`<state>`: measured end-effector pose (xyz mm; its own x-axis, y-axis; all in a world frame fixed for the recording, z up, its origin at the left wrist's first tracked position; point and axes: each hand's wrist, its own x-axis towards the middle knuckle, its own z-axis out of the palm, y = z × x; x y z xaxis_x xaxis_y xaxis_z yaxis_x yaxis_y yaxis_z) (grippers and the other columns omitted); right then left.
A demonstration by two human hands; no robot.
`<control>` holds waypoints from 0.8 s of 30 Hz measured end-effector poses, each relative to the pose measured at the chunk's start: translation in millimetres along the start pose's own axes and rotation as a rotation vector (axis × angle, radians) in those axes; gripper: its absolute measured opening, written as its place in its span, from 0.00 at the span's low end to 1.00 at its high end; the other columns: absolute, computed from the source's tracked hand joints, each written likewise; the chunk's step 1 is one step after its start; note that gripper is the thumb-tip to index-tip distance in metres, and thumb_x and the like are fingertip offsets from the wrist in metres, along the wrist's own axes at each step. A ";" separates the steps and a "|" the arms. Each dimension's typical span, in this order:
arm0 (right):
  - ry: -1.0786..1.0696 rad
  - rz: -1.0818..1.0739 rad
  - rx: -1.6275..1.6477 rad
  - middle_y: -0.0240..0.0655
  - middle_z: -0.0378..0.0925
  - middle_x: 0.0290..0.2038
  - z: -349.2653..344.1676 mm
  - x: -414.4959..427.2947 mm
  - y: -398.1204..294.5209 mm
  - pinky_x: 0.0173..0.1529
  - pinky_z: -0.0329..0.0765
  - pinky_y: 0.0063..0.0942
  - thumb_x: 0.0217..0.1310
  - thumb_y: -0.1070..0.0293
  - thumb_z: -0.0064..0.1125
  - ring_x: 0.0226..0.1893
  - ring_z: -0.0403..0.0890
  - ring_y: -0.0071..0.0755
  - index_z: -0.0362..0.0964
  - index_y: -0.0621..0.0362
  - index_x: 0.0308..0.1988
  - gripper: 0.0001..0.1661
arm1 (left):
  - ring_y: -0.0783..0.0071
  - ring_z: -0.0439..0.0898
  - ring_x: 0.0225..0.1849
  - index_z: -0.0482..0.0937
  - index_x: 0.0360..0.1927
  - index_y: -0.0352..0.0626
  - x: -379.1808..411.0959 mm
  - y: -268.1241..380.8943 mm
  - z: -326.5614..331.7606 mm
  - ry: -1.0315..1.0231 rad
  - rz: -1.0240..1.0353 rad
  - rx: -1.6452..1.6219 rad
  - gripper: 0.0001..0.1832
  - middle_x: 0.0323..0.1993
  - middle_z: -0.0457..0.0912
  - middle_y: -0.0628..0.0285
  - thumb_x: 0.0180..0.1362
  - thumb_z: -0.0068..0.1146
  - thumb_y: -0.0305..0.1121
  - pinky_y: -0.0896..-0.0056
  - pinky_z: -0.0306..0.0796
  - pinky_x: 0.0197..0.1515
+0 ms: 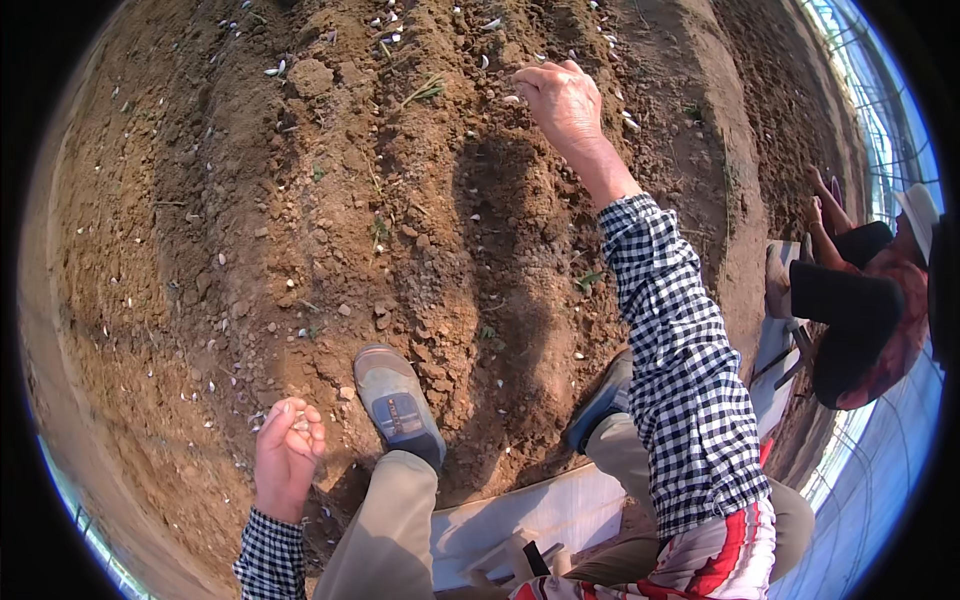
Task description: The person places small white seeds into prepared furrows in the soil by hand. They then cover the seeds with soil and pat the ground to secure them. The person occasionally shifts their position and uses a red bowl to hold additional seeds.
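My left hand (289, 454) is low in the view, palm up. Its fingers curl around some small pale garlic cloves (301, 424). Stretched far forward, my right hand (562, 101) hovers over or touches the furrowed soil (420, 285), with thumb and fingers bent together. Whether anything is between those fingertips is hidden. Just beside them shows one pinkish garlic clove (511, 99). A white clove (484, 62) and another clove (491, 24) rest on the soil farther ahead, and a few cloves (630, 120) lie right of my wrist.
My left shoe (397, 401) and right shoe (604, 397) stand on the soil. A white board (529, 525) lies behind them. At right, another person (862, 300) in a hat sits low by a second white board (772, 360). Plastic sheeting (892, 480) borders the plot.
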<state>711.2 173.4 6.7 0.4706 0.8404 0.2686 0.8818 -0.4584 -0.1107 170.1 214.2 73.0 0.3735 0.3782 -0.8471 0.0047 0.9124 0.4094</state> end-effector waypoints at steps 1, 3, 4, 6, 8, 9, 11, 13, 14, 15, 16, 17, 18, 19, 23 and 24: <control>-0.062 0.007 -0.048 0.28 0.82 0.35 -2.0 -1.8 -1.6 0.48 0.72 0.39 0.63 0.58 0.63 0.44 0.77 0.35 0.86 0.44 0.39 0.08 | 0.70 0.79 0.31 0.75 0.45 0.43 0.2 -0.9 -1.4 0.002 0.001 0.005 0.08 0.35 0.80 0.59 0.71 0.49 0.35 0.72 0.75 0.30; -0.181 0.024 -0.149 0.29 0.82 0.37 -4.1 -3.4 -9.6 0.49 0.71 0.40 0.62 0.56 0.64 0.46 0.76 0.37 0.86 0.45 0.38 0.09 | 0.69 0.78 0.31 0.75 0.44 0.42 1.4 -3.4 0.3 0.000 0.000 0.013 0.08 0.35 0.79 0.58 0.71 0.49 0.35 0.72 0.74 0.29; -0.113 -0.019 -0.160 0.30 0.82 0.39 3.8 -5.5 -10.4 0.52 0.69 0.42 0.61 0.53 0.65 0.47 0.75 0.39 0.85 0.45 0.38 0.11 | 0.69 0.78 0.31 0.75 0.44 0.42 2.5 -4.9 2.6 -0.003 -0.003 0.018 0.08 0.35 0.80 0.58 0.71 0.49 0.35 0.71 0.74 0.29; -0.216 -0.027 -0.239 0.32 0.81 0.39 15.0 -1.0 -9.3 0.53 0.67 0.41 0.61 0.56 0.64 0.47 0.75 0.39 0.85 0.46 0.39 0.10 | 0.69 0.78 0.31 0.75 0.44 0.42 3.2 -6.5 9.3 -0.004 -0.005 0.023 0.08 0.35 0.80 0.58 0.71 0.49 0.35 0.72 0.73 0.29; -0.179 -0.011 -0.216 0.33 0.81 0.39 20.5 -1.8 -7.3 0.52 0.68 0.40 0.61 0.58 0.63 0.47 0.76 0.40 0.85 0.47 0.38 0.09 | 0.69 0.78 0.30 0.75 0.44 0.42 3.9 -7.5 13.2 -0.016 0.004 0.036 0.08 0.35 0.80 0.58 0.71 0.49 0.35 0.72 0.73 0.29; -0.165 -0.010 -0.204 0.33 0.82 0.38 21.2 -1.5 -8.5 0.52 0.69 0.40 0.61 0.59 0.63 0.46 0.76 0.40 0.85 0.48 0.38 0.09 | 0.70 0.78 0.30 0.75 0.44 0.42 3.0 -8.3 13.5 -0.016 0.010 0.039 0.08 0.35 0.80 0.58 0.71 0.49 0.35 0.72 0.73 0.29; -0.130 0.028 -0.048 0.33 0.82 0.38 21.1 -1.5 -10.5 0.51 0.71 0.40 0.61 0.59 0.63 0.46 0.78 0.40 0.86 0.49 0.38 0.10 | 0.69 0.79 0.31 0.75 0.45 0.44 2.9 -10.6 9.3 -0.020 0.004 0.030 0.07 0.36 0.80 0.59 0.71 0.49 0.35 0.71 0.74 0.29; -0.085 0.104 0.240 0.34 0.83 0.37 16.7 -4.3 -14.4 0.51 0.73 0.40 0.61 0.58 0.63 0.46 0.79 0.40 0.86 0.49 0.39 0.11 | 0.69 0.80 0.31 0.75 0.45 0.44 2.9 -13.0 5.9 -0.023 0.000 0.028 0.07 0.36 0.80 0.59 0.72 0.49 0.35 0.71 0.75 0.29; -0.063 0.125 0.351 0.32 0.86 0.38 15.7 -6.0 -18.3 0.51 0.77 0.35 0.62 0.59 0.64 0.44 0.82 0.35 0.86 0.50 0.41 0.12 | 0.69 0.80 0.31 0.75 0.45 0.44 2.7 -14.0 5.0 -0.022 -0.002 0.032 0.07 0.36 0.80 0.59 0.72 0.49 0.35 0.71 0.75 0.29; -0.140 0.227 0.524 0.31 0.86 0.38 8.6 -8.8 -24.6 0.51 0.77 0.34 0.62 0.59 0.65 0.43 0.83 0.32 0.86 0.51 0.41 0.12 | 0.70 0.80 0.31 0.75 0.45 0.44 2.4 -14.0 4.2 -0.021 -0.007 0.037 0.07 0.36 0.80 0.59 0.71 0.50 0.35 0.71 0.75 0.29; -0.218 0.326 0.699 0.31 0.86 0.38 -2.9 -9.8 -33.9 0.50 0.77 0.33 0.63 0.59 0.65 0.42 0.83 0.30 0.86 0.52 0.41 0.12 | 0.70 0.80 0.31 0.75 0.45 0.44 1.2 -13.5 5.1 -0.012 -0.006 0.040 0.07 0.36 0.80 0.59 0.71 0.50 0.35 0.71 0.75 0.29; -0.298 0.426 0.874 0.30 0.86 0.38 -8.5 -10.1 -39.1 0.50 0.77 0.32 0.63 0.59 0.65 0.41 0.83 0.27 0.86 0.52 0.41 0.12 | 0.70 0.80 0.32 0.75 0.45 0.44 -0.1 -12.7 8.0 -0.003 -0.005 0.044 0.07 0.36 0.80 0.59 0.71 0.50 0.35 0.71 0.75 0.29; -0.295 0.399 0.976 0.28 0.85 0.37 -7.7 -12.7 -37.2 0.49 0.78 0.26 0.65 0.60 0.66 0.38 0.81 0.18 0.86 0.53 0.41 0.11 | 0.70 0.79 0.32 0.75 0.45 0.44 0.2 -12.6 12.4 -0.001 -0.008 0.047 0.07 0.36 0.80 0.59 0.71 0.50 0.35 0.71 0.75 0.29; -0.281 0.400 1.067 0.28 0.85 0.36 -7.3 -17.0 -36.3 0.48 0.78 0.26 0.64 0.60 0.66 0.37 0.81 0.18 0.86 0.54 0.41 0.11 | 0.70 0.79 0.32 0.75 0.45 0.44 1.1 -12.5 16.2 -0.010 -0.006 0.047 0.07 0.36 0.80 0.59 0.71 0.49 0.35 0.72 0.75 0.30; -0.252 0.413 1.091 0.29 0.86 0.35 -8.7 -30.4 -46.7 0.47 0.79 0.27 0.64 0.63 0.66 0.37 0.81 0.18 0.86 0.54 0.39 0.09 | 0.71 0.79 0.32 0.75 0.45 0.44 1.2 -9.7 28.5 -0.012 -0.002 0.062 0.07 0.36 0.80 0.59 0.72 0.49 0.35 0.72 0.74 0.30; -0.256 0.426 0.947 0.29 0.86 0.35 -16.8 -27.5 -48.2 0.48 0.79 0.27 0.64 0.63 0.66 0.38 0.82 0.18 0.86 0.54 0.39 0.08 | 0.71 0.79 0.32 0.74 0.45 0.43 1.2 -9.2 30.0 -0.011 -0.005 0.071 0.07 0.36 0.80 0.59 0.72 0.49 0.34 0.72 0.74 0.30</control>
<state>655.3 167.5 20.8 0.6405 0.7502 -0.1643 0.2560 -0.4102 -0.8753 198.4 201.5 78.3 0.3836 0.3716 -0.8454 0.0724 0.9005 0.4287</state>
